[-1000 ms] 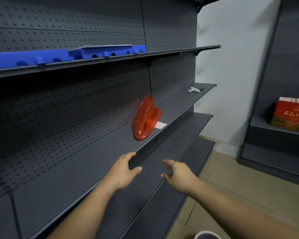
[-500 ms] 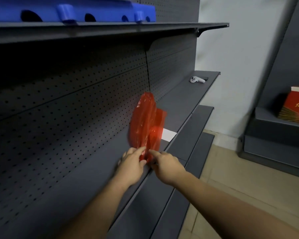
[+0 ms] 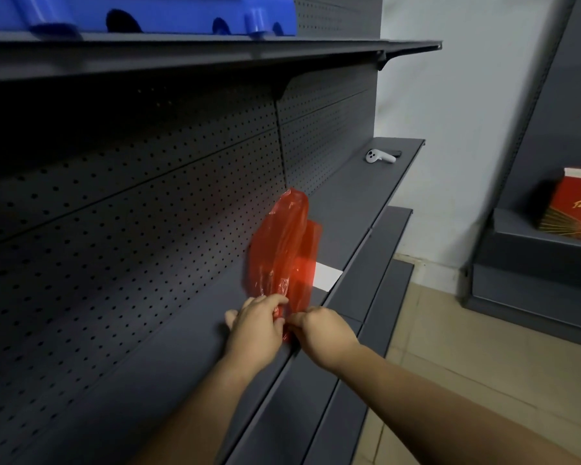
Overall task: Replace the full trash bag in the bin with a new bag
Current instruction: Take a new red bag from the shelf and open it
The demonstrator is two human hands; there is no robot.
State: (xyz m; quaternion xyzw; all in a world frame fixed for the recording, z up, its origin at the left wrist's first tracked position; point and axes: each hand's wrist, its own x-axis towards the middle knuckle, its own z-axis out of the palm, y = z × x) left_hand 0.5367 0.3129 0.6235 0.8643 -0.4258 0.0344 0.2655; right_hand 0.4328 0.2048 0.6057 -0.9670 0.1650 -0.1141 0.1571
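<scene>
A thin red plastic bag (image 3: 282, 243), folded and crumpled, stands up from the middle dark grey shelf (image 3: 168, 357) near its front edge. My left hand (image 3: 255, 327) pinches the bag's lower edge from the left. My right hand (image 3: 322, 333) pinches the same lower edge from the right, fingers closed on the plastic. Both hands meet at the bag's bottom. No trash bin is in view.
A white card (image 3: 327, 276) lies on the shelf just behind the bag. A white handheld controller (image 3: 379, 157) rests at the shelf's far end. Blue plastic trays (image 3: 155, 13) sit on the upper shelf. A red gift box (image 3: 576, 209) stands on another rack at right. Tiled floor lies below.
A second ago both hands were open and short of the bag. They reached forward and closed on its lower edge; the view moved closer to the shelf.
</scene>
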